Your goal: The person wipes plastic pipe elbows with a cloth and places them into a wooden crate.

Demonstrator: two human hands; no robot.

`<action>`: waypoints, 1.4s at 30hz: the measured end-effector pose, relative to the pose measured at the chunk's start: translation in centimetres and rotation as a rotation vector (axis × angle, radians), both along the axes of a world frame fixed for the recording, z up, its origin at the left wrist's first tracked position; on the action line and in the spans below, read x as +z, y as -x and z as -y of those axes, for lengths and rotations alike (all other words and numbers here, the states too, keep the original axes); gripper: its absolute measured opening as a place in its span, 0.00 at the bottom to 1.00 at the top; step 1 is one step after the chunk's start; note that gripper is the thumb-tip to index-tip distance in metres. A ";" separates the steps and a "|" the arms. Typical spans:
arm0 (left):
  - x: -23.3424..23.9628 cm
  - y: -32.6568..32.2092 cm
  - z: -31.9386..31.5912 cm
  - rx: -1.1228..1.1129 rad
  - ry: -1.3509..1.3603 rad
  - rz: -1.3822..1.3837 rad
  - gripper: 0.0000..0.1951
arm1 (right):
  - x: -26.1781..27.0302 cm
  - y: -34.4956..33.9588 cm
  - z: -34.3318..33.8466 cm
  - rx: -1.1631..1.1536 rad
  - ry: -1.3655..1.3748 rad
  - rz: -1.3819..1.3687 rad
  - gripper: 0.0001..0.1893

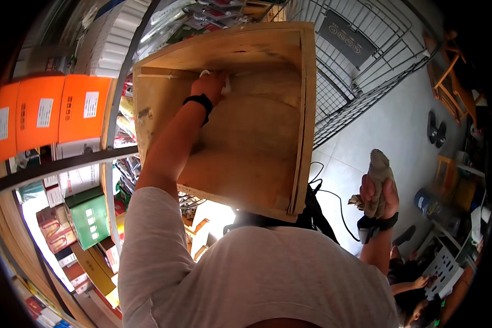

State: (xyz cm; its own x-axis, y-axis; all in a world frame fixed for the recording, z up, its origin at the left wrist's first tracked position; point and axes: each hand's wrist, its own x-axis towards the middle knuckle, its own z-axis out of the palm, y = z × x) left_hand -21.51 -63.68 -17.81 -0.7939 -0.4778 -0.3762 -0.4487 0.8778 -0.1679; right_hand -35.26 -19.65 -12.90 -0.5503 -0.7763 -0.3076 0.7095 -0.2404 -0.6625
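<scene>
An open wooden box [250, 123] stands before me, its inside facing up towards me. My left hand [209, 85] reaches into it, near the back wall, with a black band on the wrist. A small white thing [227, 87] shows beside the fingers; the hand hides most of it, and I cannot tell whether it is held. Out to the right of the box, my right hand [379, 194] grips a bunched greyish cloth [379, 166]. A dark device is strapped to that wrist, with a black cable [339, 203] running near it.
A wire shopping cart [344, 98] stands behind the box at the right. Shelving on the left holds orange boxes [84, 123] and a green box [89, 219]. Slippers [436, 129] lie on the grey floor [393, 123]. Another person [410, 287] is at the lower right.
</scene>
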 end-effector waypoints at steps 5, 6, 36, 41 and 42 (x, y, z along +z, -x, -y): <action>-1.4 0.5 0.8 0.072 0.109 0.041 0.31 | 0.2 0.1 0.8 0.036 -0.031 0.021 0.29; -1.0 0.7 0.9 0.085 0.115 0.064 0.32 | 0.2 0.2 0.9 0.058 -0.007 0.042 0.31; 15.5 -24.7 -37.5 0.420 -1.386 -1.454 0.40 | 8.8 -17.8 0.2 0.443 0.393 -1.256 0.26; 15.7 -28.7 -45.0 0.511 -1.302 -1.620 0.39 | 10.3 -23.2 -4.7 0.533 0.444 -1.436 0.26; 15.5 -29.3 -46.1 0.518 -1.296 -1.675 0.39 | 10.4 -23.8 -5.8 0.542 0.474 -1.445 0.26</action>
State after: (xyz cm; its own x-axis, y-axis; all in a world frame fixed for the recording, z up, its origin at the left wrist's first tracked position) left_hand 7.79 -17.55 -2.27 -0.5572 -0.8192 0.1359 0.3239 -0.0638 0.9439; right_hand -11.46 -13.89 -2.45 0.2048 -0.8353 0.5103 -0.3448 -0.5495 -0.7610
